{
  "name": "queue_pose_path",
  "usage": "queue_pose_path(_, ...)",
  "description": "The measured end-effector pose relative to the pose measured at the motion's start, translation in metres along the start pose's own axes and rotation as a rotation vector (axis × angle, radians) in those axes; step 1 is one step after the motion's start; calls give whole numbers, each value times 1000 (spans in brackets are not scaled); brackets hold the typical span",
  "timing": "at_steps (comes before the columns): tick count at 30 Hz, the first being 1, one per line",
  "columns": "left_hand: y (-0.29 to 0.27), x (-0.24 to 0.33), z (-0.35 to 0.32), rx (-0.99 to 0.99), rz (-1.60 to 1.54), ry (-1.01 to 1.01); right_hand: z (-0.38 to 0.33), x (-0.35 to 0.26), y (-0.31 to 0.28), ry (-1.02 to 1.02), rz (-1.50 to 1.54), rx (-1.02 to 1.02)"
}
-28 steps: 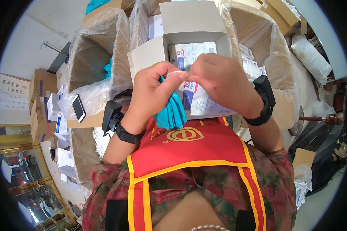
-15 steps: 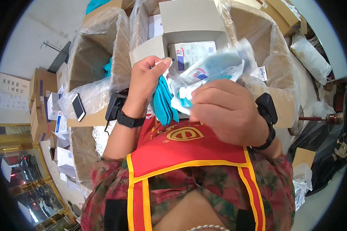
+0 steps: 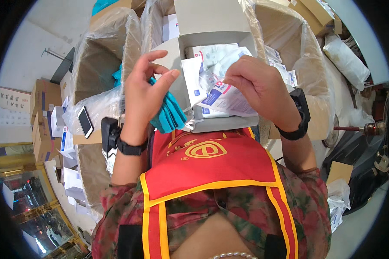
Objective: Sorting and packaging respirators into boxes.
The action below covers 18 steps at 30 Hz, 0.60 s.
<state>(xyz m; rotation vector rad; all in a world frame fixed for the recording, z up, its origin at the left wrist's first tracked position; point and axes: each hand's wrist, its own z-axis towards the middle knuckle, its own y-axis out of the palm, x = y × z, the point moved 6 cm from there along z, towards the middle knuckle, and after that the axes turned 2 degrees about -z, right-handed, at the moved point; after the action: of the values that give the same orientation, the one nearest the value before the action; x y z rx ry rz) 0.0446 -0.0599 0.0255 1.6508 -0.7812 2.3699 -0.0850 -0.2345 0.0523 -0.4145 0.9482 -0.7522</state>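
Note:
My left hand [image 3: 145,88] holds a bundle of folded teal cloth-like pieces [image 3: 168,114] in its lower fingers, beside an open box. Its thumb and forefinger are spread apart. Over the box's right side, my right hand [image 3: 263,82] has its fingers curled down at the edge of a white and clear packet [image 3: 227,98] with blue and red print; the fingertips are partly hidden. The grey-white carton box [image 3: 229,124] has its flaps up and contains several such packets, among them a flat one [image 3: 216,51] at the back.
Plastic-lined cartons stand on the left [image 3: 101,64] and right [image 3: 307,47]; teal pieces lie in the left one, packets in the right one. A phone [image 3: 85,122] rests on the left carton's edge. Brown boxes [image 3: 46,105] are stacked farther left.
The packet has gone down into the box with my right hand over it. My left hand has moved left with the teal bundle, its thumb and forefinger spreading. A white piece now stands upright in the box.

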Motion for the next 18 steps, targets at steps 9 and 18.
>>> queue_pose_path(9,28,25,-25,-515,-81,-73,10,-19,5,-153,54,-33)
queue_pose_path(18,34,20,-25,-711,-134,-87,8,-51,28,-291,-306,31)
